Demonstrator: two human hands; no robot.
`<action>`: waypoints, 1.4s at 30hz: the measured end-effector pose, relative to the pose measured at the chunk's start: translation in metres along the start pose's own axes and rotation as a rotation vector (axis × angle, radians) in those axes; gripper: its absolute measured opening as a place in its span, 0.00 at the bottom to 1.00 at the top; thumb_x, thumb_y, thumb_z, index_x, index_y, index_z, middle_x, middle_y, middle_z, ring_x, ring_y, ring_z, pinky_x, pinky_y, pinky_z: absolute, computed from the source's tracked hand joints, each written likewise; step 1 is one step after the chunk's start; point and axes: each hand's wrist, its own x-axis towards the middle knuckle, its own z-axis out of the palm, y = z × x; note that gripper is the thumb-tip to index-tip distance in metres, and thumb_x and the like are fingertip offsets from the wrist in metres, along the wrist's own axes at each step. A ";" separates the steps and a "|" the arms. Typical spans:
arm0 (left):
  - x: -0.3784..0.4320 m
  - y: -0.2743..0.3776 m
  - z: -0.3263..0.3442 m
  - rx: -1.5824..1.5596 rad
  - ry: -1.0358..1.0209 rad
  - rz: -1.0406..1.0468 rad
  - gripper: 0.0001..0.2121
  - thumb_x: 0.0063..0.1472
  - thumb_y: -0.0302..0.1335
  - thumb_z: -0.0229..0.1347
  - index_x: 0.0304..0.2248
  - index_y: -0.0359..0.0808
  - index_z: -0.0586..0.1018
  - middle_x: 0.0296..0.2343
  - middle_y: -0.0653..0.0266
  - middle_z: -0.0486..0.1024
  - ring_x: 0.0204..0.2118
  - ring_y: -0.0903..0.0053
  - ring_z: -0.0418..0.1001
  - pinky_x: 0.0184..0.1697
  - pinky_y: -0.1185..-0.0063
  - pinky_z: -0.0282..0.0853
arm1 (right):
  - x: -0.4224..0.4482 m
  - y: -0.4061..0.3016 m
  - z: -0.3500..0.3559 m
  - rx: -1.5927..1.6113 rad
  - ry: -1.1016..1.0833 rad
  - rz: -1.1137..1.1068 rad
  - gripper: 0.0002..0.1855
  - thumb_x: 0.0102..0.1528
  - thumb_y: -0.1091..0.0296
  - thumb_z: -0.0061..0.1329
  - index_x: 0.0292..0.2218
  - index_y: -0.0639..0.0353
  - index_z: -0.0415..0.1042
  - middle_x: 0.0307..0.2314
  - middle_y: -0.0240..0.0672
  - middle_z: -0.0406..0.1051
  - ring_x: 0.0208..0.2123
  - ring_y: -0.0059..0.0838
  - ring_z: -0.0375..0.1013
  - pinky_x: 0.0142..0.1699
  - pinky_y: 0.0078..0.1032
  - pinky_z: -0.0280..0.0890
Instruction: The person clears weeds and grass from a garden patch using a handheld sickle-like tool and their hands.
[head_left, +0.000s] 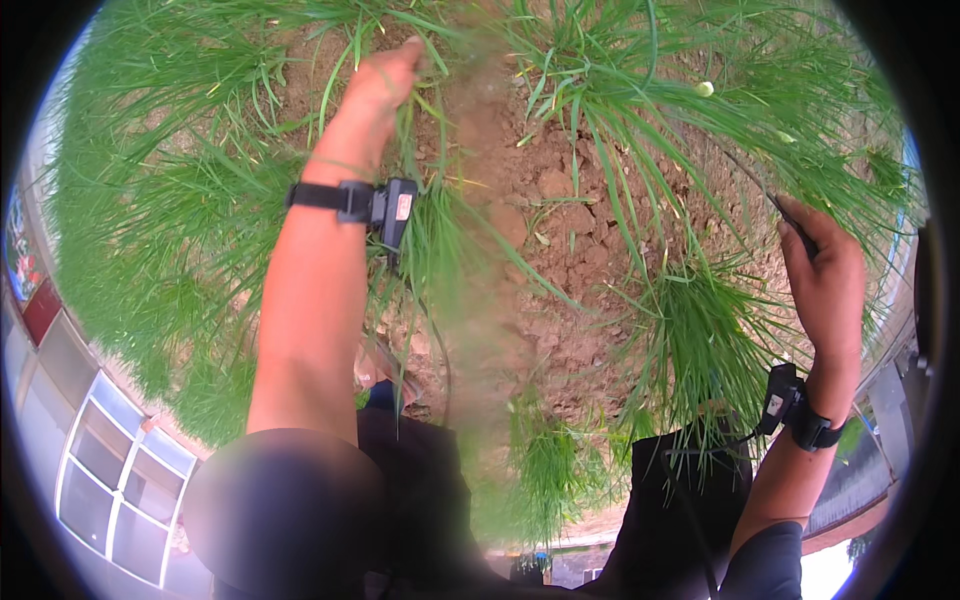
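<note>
My left hand (386, 79) reaches forward among long, narrow green leaves at the upper left of the head view. Its fingertips are partly hidden by the hand itself and by the foliage, so whether they grip any leaves is unclear. On the right, my right hand (829, 274) is closed around the dark handle of a thin tool (763, 190). The tool's far end slopes up and left into a leafy clump (637, 97) of chive-like plants, where leaves cover it. A pale flower bud (703, 89) stands out above that clump.
Cracked brown soil (559, 232) runs between the plant rows. Another clump (701, 322) grows by my right knee, and dense leaves (165, 187) spread leftward. Wrist devices (394, 210) with cables are strapped to both arms. A white-framed window (124, 480) appears at lower left.
</note>
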 end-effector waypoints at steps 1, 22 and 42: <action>0.002 0.006 0.007 0.052 -0.037 0.050 0.19 0.59 0.44 0.53 0.32 0.33 0.76 0.26 0.64 0.72 0.30 0.75 0.66 0.33 0.76 0.61 | 0.000 0.000 0.001 -0.018 0.025 -0.030 0.13 0.52 0.74 0.49 0.41 0.63 0.74 0.26 0.45 0.73 0.25 0.31 0.73 0.34 0.25 0.66; 0.000 0.017 0.025 0.609 -0.007 0.324 0.25 0.58 0.48 0.50 0.39 0.31 0.78 0.35 0.47 0.76 0.38 0.64 0.72 0.42 0.70 0.66 | 0.004 0.002 0.000 0.025 -0.005 0.031 0.13 0.52 0.74 0.49 0.40 0.63 0.74 0.25 0.43 0.72 0.22 0.29 0.69 0.31 0.23 0.64; 0.022 0.006 0.039 0.655 -0.091 0.252 0.23 0.59 0.44 0.48 0.33 0.27 0.79 0.25 0.48 0.76 0.31 0.72 0.73 0.35 0.72 0.67 | 0.006 0.005 0.000 0.003 -0.004 0.017 0.14 0.52 0.74 0.49 0.41 0.63 0.74 0.22 0.42 0.71 0.22 0.27 0.68 0.31 0.22 0.64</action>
